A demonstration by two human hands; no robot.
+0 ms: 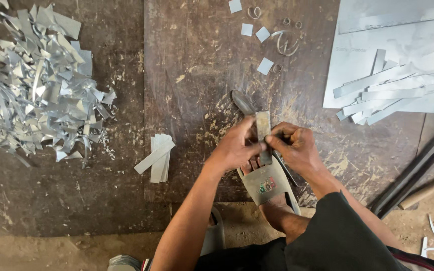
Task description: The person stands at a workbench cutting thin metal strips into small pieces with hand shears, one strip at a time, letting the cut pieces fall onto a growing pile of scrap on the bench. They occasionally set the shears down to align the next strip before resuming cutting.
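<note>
Nearest the person, a foot in a grey sandal (267, 184) rests on the worn dark surface (187, 165). Just beyond the sandal's toe, both hands meet on a narrow metal strip (263, 131) held upright on end. The left hand (234, 150) is closed, thumb and fingers pinching the strip's lower part from the left. The right hand (296, 148) is closed likewise, pinching the same strip from the right. Metal shears (243, 103) lie just beyond the strip, blades pointing away. Left of the sandal, a small stack of cut strips (156, 156) lies flat. Farther left and beyond, a large heap of shiny offcuts (41, 85). Beyond the shears, small cut squares (263, 50) and curled slivers (286, 44). Far right of the sandal, a metal sheet (418, 40) carries a pile of long strips (383, 90). Dark rods (413, 173) lie right of the sandal.
</note>
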